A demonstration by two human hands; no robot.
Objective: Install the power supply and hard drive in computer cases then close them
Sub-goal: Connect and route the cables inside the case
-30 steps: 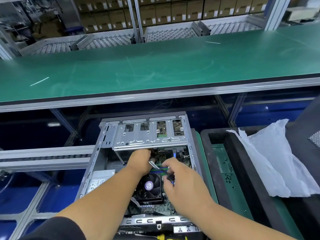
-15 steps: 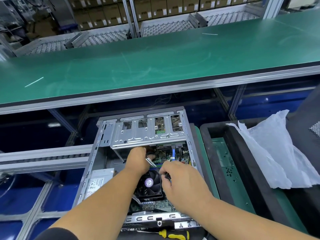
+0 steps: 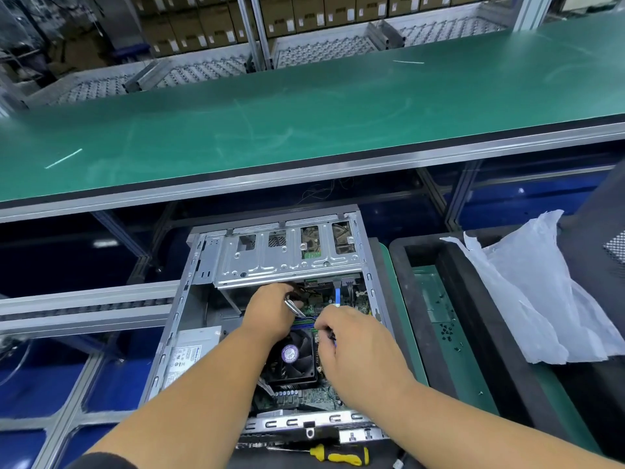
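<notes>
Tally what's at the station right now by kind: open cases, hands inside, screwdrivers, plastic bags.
Open computer case: 1
Hands in the case: 2, left hand and right hand
Yellow-handled screwdriver: 1
White plastic bag: 1
Total: 5

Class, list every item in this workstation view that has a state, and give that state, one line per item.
Computer case: open, side panel off, lying flat.
Power supply: seated in the case's near-left corner.
CPU fan: mounted on the motherboard; spinning or not, cannot tell.
Left hand: inside the case, gripping a cable bundle.
Right hand: inside the case, pinching a cable.
Screwdriver: lying unused before the case.
Plastic bag: crumpled, draped over the black tray.
</notes>
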